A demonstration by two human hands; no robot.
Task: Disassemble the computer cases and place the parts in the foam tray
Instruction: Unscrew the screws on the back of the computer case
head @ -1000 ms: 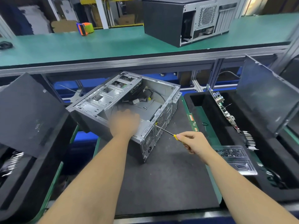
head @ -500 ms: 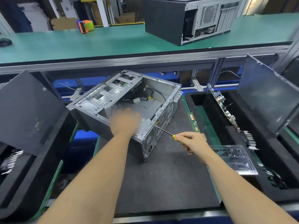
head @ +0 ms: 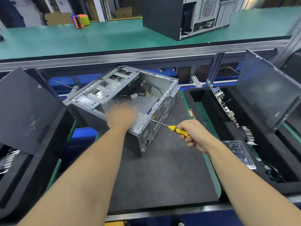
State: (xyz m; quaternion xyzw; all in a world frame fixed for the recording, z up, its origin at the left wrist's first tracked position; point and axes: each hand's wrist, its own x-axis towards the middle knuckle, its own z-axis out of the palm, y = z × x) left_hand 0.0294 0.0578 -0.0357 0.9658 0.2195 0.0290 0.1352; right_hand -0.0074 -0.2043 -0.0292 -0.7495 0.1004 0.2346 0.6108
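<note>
The open computer case [head: 130,101] is lying on its side on the grey mat [head: 162,176], centre frame. The left hand [head: 121,115], blurred, is pressing its near edge; its grip is unclear. At four o'clock, the right hand [head: 193,136] is clenching a yellow screwdriver [head: 178,130], tip touching the case's rear panel. At three o'clock, the foam tray [head: 267,160] is holding a motherboard [head: 224,105] upright.

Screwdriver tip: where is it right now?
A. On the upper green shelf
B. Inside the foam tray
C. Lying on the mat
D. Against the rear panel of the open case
D: the right hand holds the screwdriver, its tip against the open case rear panel.
</note>
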